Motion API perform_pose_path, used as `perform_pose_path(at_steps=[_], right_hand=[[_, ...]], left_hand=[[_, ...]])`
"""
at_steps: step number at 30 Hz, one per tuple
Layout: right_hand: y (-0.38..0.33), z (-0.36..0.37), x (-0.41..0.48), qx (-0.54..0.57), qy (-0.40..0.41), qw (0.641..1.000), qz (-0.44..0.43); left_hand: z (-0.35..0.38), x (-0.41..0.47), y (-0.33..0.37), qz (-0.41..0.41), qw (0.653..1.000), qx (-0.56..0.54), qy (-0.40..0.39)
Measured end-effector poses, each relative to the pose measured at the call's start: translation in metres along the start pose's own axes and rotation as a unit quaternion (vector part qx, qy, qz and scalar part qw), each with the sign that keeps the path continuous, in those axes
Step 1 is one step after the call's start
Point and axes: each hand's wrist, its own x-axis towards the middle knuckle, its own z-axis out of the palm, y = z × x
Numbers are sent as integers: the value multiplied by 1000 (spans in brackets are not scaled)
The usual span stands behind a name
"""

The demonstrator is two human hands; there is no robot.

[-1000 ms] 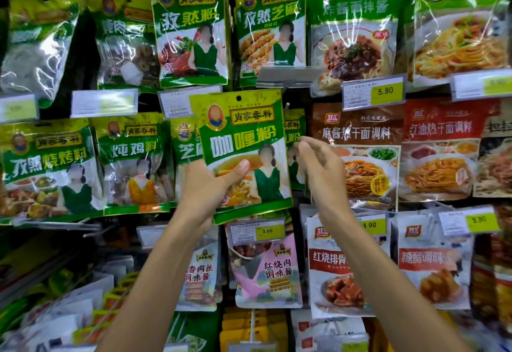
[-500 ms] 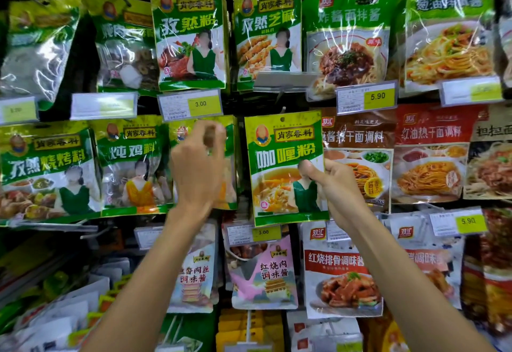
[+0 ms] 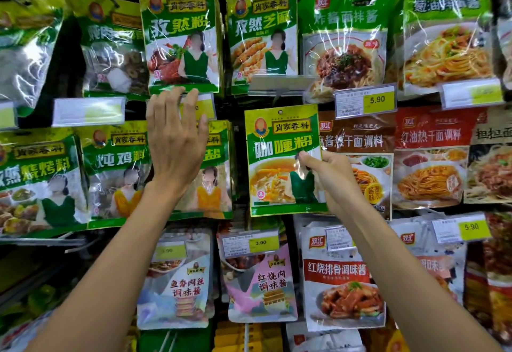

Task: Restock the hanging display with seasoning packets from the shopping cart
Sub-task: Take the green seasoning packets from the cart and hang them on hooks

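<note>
Since half a second ago the left hand (image 3: 174, 141) has uncurled and risen, while the curry packet (image 3: 277, 157) hangs in much the same place in the right hand's pinch.

Far left in the middle row are two green packets branded 肖家香料: 孜然烧烤料 (image 3: 36, 180) and 炖鸡料 (image 3: 116, 168). The left hand is spread flat, fingers straight, holding nothing. Its fingertips reach a price tag (image 3: 206, 105) just under the 孜然粉 packet (image 3: 180, 35), and cover most of the tag's figures. The palm hides much of a green packet (image 3: 216, 180) whose visible lettering ends in 盐. Below it hangs a pale 鱼香肉丝调味酱 pouch (image 3: 177, 282).

In the centre the curry packet, marked 肖家香料 and 咖喱粉, is upright before the display with its hanging hole showing at the top. Whether a peg passes through it cannot be told. Above it is 孜然芝麻 (image 3: 263, 35); below, a tag reading 3.00 (image 3: 250, 242) and a 红烧肉调味酱 pouch (image 3: 263, 282).

The right hand (image 3: 329, 174) grips the curry packet's right edge at mid height between thumb and curled fingers, blocking part of the brown 麻酱热干面调料 pack (image 3: 360, 141) behind. Further right are 炸酱面拌酱 (image 3: 343, 47), a 5.90 tag (image 3: 365, 101), the red 红油热干面调料 (image 3: 429, 157), and the 双汇 红烧排骨调味酱 pouch (image 3: 340, 277).
</note>
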Motion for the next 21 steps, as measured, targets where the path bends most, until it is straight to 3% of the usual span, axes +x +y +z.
perform_pose_path(at_steps=[11, 21], right_hand=[[11, 12, 26, -26, 42, 998, 41], [32, 40, 50, -107, 102, 989, 5]], left_hand=[[5, 0, -1, 3, 1000, -25, 13], [3, 0, -2, 9, 999, -35, 5]])
